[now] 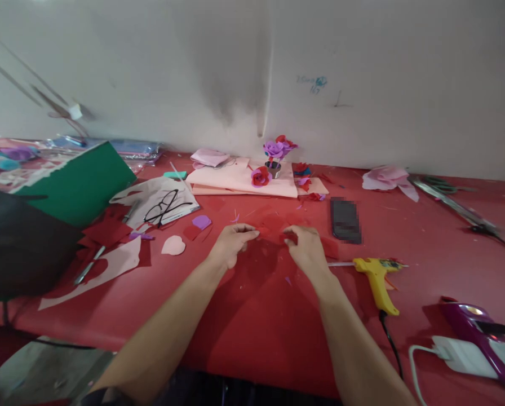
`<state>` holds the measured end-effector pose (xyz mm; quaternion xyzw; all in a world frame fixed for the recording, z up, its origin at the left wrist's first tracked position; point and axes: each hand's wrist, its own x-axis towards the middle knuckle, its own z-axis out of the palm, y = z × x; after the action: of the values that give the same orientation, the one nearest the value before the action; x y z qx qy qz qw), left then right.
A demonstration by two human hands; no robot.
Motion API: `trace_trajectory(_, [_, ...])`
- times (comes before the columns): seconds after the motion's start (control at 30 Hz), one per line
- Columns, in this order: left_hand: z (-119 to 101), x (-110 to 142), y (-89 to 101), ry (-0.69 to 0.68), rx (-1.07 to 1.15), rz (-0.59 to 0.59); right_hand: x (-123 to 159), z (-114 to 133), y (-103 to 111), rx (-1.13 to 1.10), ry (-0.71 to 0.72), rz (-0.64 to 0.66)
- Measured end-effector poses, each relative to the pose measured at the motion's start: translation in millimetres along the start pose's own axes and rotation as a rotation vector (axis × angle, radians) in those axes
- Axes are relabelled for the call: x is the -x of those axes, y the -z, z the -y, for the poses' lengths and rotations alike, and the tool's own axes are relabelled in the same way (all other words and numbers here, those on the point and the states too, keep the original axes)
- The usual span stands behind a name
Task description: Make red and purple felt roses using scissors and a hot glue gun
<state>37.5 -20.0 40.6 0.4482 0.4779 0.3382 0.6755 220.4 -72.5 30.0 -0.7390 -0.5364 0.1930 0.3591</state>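
Observation:
My left hand (234,241) and my right hand (305,245) are raised over the red tabletop, fingertips pinched. Between them stretches a thin red piece of sheet material (271,228), gripped at both sides; its outline blends into the red table. Left of my left hand lie a purple petal-shaped cutout (202,221) and a pink heart-shaped cutout (173,246). To the right of my right hand, a yellow hot glue gun (377,282) rests on its side with a glue stick in its back end.
A small pot of purple and red flowers (273,169) stands at the back on pink sheets (227,176). Glasses (162,208) lie at left near a green box (79,183). A dark phone (345,220), a purple power strip (484,338) and cables occupy the right.

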Motion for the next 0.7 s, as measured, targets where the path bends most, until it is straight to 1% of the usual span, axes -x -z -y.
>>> trace_trajectory(0.07, [-1, 2, -0.9, 0.01, -0.005, 0.009, 3, 6, 1, 0.019, 0.036, -0.071])
trace_trajectory(0.1, [-2, 4, -2.1, 0.018, -0.016, 0.012, 5, 10, 1, -0.012, 0.057, -0.076])
trace_trajectory(0.13, [-2, 6, -3.7, 0.022, -0.036, 0.018, 7, 15, -1, -0.07, 0.076, -0.047])
trace_trajectory(0.23, [-5, 12, -8.5, 0.004, -0.121, 0.064, 13, 23, -7, -0.275, 0.097, 0.131])
trace_trajectory(0.27, [-6, 14, -9.4, -0.008, -0.149, 0.073, 13, 23, -8, -0.303, 0.089, 0.157])
trace_trajectory(0.3, [-7, 15, -9.6, -0.02, -0.172, 0.068, 13, 23, -8, -0.305, 0.079, 0.15])
trace_trajectory(0.37, [-8, 15, -8.3, -0.043, -0.197, 0.023, 10, 19, -5, -0.265, 0.049, 0.065])
trace_trajectory(0.43, [-9, 13, -5.5, -0.077, -0.179, -0.029, 7, 16, 2, -0.2, 0.013, -0.061])
trace_trajectory(0.5, [-8, 11, -2.8, -0.106, -0.118, -0.046, 7, 17, 9, -0.13, -0.008, -0.181])
trace_trajectory(0.53, [-7, 10, -1.8, -0.109, -0.087, -0.039, 9, 19, 12, -0.09, 0.004, -0.208])
trace_trajectory(0.57, [-6, 9, -1.2, -0.105, -0.062, -0.027, 13, 22, 15, -0.039, 0.033, -0.203])
trace_trajectory(0.63, [-5, 8, -0.6, -0.076, -0.035, 0.008, 24, 25, 22, 0.106, 0.106, -0.141])
trace_trajectory(0.67, [-4, 8, -0.5, -0.055, -0.025, 0.022, 31, 25, 27, 0.2, 0.125, -0.12])
trace_trajectory(0.7, [-5, 8, -0.4, -0.038, -0.012, 0.028, 39, 22, 33, 0.298, 0.117, -0.125])
